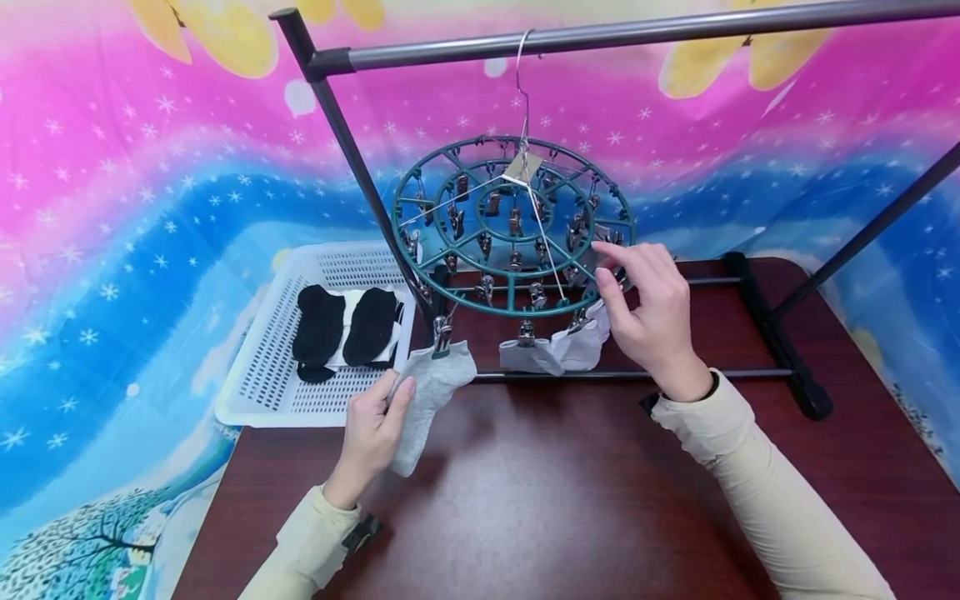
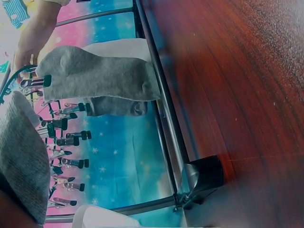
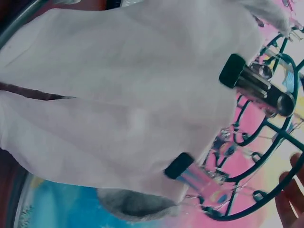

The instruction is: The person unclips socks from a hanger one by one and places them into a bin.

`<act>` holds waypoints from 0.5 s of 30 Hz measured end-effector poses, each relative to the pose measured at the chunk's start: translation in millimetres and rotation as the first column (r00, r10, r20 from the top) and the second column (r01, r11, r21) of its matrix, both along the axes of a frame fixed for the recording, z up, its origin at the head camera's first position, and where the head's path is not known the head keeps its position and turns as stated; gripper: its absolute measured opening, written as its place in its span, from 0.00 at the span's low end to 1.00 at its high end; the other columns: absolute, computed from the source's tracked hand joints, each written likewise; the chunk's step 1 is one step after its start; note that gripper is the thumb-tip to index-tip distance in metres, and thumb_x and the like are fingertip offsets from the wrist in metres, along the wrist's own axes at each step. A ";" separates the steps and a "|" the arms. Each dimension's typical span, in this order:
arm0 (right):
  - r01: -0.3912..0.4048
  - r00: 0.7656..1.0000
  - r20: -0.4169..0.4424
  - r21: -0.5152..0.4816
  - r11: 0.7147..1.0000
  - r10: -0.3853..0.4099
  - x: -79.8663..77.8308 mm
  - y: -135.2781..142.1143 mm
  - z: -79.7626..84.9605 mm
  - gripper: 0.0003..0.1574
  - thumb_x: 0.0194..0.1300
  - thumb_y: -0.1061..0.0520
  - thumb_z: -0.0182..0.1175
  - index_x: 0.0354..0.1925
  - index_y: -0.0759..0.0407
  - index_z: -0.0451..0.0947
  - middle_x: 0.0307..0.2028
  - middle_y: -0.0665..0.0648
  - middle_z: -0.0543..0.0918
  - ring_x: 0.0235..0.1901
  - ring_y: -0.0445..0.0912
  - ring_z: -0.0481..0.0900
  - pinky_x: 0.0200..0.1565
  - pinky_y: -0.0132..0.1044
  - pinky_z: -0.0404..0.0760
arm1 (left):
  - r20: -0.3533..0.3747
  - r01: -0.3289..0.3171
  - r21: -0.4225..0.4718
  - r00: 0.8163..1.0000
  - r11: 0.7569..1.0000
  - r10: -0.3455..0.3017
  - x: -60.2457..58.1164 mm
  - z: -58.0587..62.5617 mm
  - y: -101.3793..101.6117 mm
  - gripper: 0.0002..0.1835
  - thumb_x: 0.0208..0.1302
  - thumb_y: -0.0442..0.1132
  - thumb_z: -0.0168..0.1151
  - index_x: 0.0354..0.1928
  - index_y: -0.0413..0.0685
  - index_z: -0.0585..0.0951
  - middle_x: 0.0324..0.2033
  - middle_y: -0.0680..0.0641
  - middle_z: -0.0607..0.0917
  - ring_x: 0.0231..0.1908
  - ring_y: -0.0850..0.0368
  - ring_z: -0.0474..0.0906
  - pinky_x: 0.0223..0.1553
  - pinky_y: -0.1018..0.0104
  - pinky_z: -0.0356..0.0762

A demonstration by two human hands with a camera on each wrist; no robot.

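A round green clip hanger hangs by its metal hook, with many metal clips on its rings. At the hanger's front left, a clip bites the edge of a light grey sock. My left hand pinches this sock along its left side between thumb and fingers. My right hand is at the hanger's right rim, fingers loosely extended and holding nothing. Pale socks hang from clips near it. In the right wrist view, two clips grip a whitish sock, and my right hand's fingers show beside the rim.
A white perforated basket with black and white socks stands at the left on the dark red table. The hanger's hook rests over the top bar of a black metal rack. A patterned cloth backdrop surrounds the table.
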State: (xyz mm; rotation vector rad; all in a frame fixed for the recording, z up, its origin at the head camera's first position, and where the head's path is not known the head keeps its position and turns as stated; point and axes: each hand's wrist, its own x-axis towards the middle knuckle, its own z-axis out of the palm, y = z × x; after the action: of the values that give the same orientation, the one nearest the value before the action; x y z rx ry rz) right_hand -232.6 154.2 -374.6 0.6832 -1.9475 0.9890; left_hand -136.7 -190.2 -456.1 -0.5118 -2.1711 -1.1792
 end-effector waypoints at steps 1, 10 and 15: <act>-0.003 1.000 -0.022 -0.032 0.999 0.002 2.4 -3.2 1.3 0.28 0.78 0.43 0.54 0.54 0.63 0.86 0.34 0.65 0.83 0.37 0.60 0.74 0.44 0.43 0.68 | 0.003 0.000 -0.003 1.000 1.000 0.000 0.4 0.3 0.0 0.13 0.70 0.28 0.60 0.27 0.48 0.74 0.16 0.55 0.61 0.19 0.70 0.54 0.18 0.74 0.54; -0.243 0.918 -0.296 0.106 0.964 0.263 35.8 -56.0 1.7 0.22 0.76 0.48 0.58 0.42 0.66 0.86 0.29 0.59 0.84 0.28 0.52 0.78 0.32 0.44 0.78 | -0.008 0.013 -0.013 1.000 1.000 -0.013 -0.2 -0.8 -2.3 0.13 0.70 0.28 0.60 0.27 0.48 0.74 0.16 0.55 0.61 0.18 0.70 0.54 0.18 0.75 0.54; -0.447 0.895 0.094 0.220 0.867 0.437 52.6 -81.6 0.7 0.17 0.77 0.50 0.59 0.50 0.62 0.84 0.32 0.51 0.84 0.27 0.38 0.80 0.30 0.32 0.81 | -0.006 0.021 -0.009 1.000 1.000 -0.021 -0.1 -1.1 -3.1 0.14 0.70 0.27 0.60 0.26 0.48 0.73 0.15 0.55 0.60 0.18 0.71 0.54 0.17 0.74 0.54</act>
State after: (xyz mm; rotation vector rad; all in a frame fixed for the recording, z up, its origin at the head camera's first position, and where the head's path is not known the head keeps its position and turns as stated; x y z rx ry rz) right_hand -180.0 72.5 -373.9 1.3011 -2.0069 1.0507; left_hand -136.8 -193.3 -457.1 -0.5424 -2.1721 -1.1780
